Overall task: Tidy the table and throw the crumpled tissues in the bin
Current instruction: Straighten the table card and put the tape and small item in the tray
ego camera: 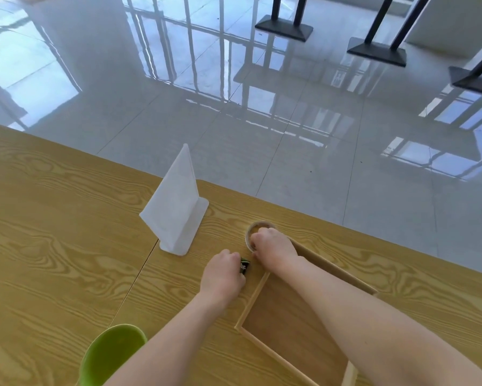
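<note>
My left hand [223, 274] is closed around a small dark green and black object [244, 266] that rests on the wooden table [53, 218]. Just to its right, my right hand [273, 245] grips a roll of clear tape [258, 228] standing on the table beside the far corner of a shallow wooden tray [290, 324]. My right forearm crosses over the tray. A green bin [108, 355] sits at the near edge, below my left arm. No crumpled tissue shows anywhere in the frame.
A white acrylic sign stand [178, 207] rises upright on the table, left of and beyond my hands. The table's far edge runs diagonally, with glossy tiled floor behind it. Black table bases [284, 27] stand on that floor at the top right.
</note>
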### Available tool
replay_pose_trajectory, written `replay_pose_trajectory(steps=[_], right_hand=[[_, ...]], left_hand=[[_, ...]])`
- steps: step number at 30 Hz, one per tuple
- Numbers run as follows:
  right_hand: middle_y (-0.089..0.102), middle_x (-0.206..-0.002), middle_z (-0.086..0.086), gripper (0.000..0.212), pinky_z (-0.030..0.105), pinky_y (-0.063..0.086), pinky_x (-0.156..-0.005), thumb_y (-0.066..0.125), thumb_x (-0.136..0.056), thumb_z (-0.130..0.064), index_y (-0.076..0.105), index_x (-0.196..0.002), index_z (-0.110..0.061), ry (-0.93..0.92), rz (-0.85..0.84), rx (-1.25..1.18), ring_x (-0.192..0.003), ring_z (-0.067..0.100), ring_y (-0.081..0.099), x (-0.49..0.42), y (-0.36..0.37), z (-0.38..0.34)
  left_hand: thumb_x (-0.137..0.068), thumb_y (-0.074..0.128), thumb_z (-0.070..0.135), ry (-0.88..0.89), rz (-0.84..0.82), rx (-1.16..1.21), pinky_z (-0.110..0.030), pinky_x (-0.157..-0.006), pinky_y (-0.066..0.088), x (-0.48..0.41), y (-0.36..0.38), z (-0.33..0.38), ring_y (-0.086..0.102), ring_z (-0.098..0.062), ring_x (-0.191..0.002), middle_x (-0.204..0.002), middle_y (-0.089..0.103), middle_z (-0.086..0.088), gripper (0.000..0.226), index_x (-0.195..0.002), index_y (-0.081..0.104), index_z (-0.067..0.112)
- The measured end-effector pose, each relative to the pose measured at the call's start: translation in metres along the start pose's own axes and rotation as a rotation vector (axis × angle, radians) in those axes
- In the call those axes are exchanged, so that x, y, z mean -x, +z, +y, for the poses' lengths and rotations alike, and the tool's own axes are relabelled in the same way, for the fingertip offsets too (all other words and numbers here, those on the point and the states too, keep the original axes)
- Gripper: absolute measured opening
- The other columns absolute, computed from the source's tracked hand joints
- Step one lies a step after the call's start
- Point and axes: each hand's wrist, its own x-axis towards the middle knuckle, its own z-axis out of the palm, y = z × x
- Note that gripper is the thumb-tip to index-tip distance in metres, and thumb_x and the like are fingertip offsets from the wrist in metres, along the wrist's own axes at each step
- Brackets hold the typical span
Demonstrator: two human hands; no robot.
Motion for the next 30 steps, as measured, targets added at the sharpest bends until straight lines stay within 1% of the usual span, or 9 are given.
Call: replay_pose_trajectory(steps=[5, 7, 11, 13, 17, 20, 24, 28, 30], right_hand=[[0.058, -0.090, 0.004, 0.023, 0.035, 0.047, -0.072, 0.055, -0.091, -0.004, 0.049, -0.075, -0.019, -0.023, 0.012, -0.004, -0.086, 0.023, 0.052, 0.001, 0.002, -0.002], [0.053, -0.085, 0.003, 0.024, 0.034, 0.043, -0.069, 0.052, -0.090, -0.001, 0.048, -0.074, -0.019, -0.037, 0.022, -0.006, -0.082, 0.022, 0.047, 0.003, -0.001, -0.004], [0.055, -0.082, 0.005, 0.019, 0.034, 0.042, -0.067, 0.050, -0.090, 0.001, 0.060, -0.076, -0.009, -0.050, 0.121, -0.046, -0.081, 0.025, 0.051, 0.014, -0.009, -0.006], [0.058, -0.082, 0.005, 0.020, 0.032, 0.042, -0.066, 0.050, -0.092, -0.003, 0.067, -0.082, -0.008, -0.041, 0.189, -0.089, -0.080, 0.023, 0.051, 0.025, -0.013, -0.005], [0.060, -0.085, 0.003, 0.017, 0.032, 0.045, -0.070, 0.053, -0.092, -0.008, 0.069, -0.086, -0.010, -0.021, 0.274, -0.163, -0.082, 0.021, 0.051, 0.056, -0.018, 0.001], [0.063, -0.089, 0.001, 0.017, 0.033, 0.049, -0.075, 0.056, -0.094, -0.015, 0.072, -0.091, -0.012, 0.026, 0.329, -0.190, -0.085, 0.020, 0.055, 0.089, -0.015, 0.010], [0.064, -0.089, -0.002, 0.016, 0.028, 0.049, -0.074, 0.059, -0.090, -0.016, 0.075, -0.094, -0.015, 0.138, 0.332, -0.221, -0.084, 0.017, 0.057, 0.139, -0.001, 0.026], [0.064, -0.096, -0.005, 0.021, 0.025, 0.047, -0.080, 0.057, -0.091, -0.016, 0.074, -0.102, -0.019, 0.205, 0.285, -0.233, -0.092, 0.015, 0.057, 0.175, 0.016, 0.041], [0.064, -0.099, -0.005, 0.023, 0.026, 0.047, -0.083, 0.054, -0.093, -0.016, 0.074, -0.105, -0.019, 0.210, 0.264, -0.223, -0.096, 0.015, 0.056, 0.184, 0.022, 0.045]], left_hand=[[-0.084, 0.059, 0.024, 0.019, 0.069, -0.033, -0.030, -0.062, 0.037, 0.005, 0.003, -0.005, 0.045, -0.019, -0.076, -0.080, 0.042, 0.000, 0.015, -0.077, 0.052, 0.013], [-0.086, 0.060, 0.023, 0.039, 0.082, -0.051, -0.029, -0.063, 0.037, 0.006, 0.005, -0.003, 0.044, -0.019, -0.077, -0.081, 0.042, 0.001, 0.012, -0.082, 0.055, 0.014], [-0.085, 0.057, 0.015, 0.001, 0.083, 0.005, -0.029, -0.064, 0.040, 0.005, 0.006, -0.002, 0.050, -0.022, -0.078, -0.083, 0.049, -0.002, 0.007, -0.086, 0.061, 0.010], [-0.083, 0.061, 0.020, -0.048, 0.087, 0.103, -0.029, -0.067, 0.044, 0.005, 0.003, -0.003, 0.054, -0.022, -0.080, -0.087, 0.054, -0.003, 0.014, -0.093, 0.065, 0.011], [-0.082, 0.065, 0.026, -0.104, 0.113, 0.236, -0.033, -0.077, 0.051, 0.008, -0.006, -0.001, 0.060, -0.019, -0.086, -0.097, 0.063, -0.002, 0.030, -0.110, 0.069, 0.016], [-0.080, 0.067, 0.027, -0.079, 0.160, 0.325, -0.029, -0.074, 0.049, 0.014, -0.013, 0.012, 0.061, -0.016, -0.086, -0.096, 0.065, 0.000, 0.037, -0.116, 0.069, 0.019], [-0.081, 0.066, 0.028, 0.027, 0.164, 0.350, -0.025, -0.072, 0.044, 0.026, -0.017, 0.043, 0.060, -0.014, -0.086, -0.094, 0.063, 0.003, 0.034, -0.115, 0.070, 0.023], [-0.085, 0.062, 0.028, 0.131, 0.087, 0.193, -0.028, -0.068, 0.044, 0.031, -0.007, 0.075, 0.054, -0.018, -0.077, -0.085, 0.054, 0.002, 0.014, -0.093, 0.068, 0.019], [-0.088, 0.060, 0.026, 0.163, 0.059, 0.081, -0.029, -0.069, 0.042, 0.030, -0.001, 0.087, 0.053, -0.021, -0.079, -0.087, 0.053, -0.001, 0.012, -0.085, 0.062, 0.014]])
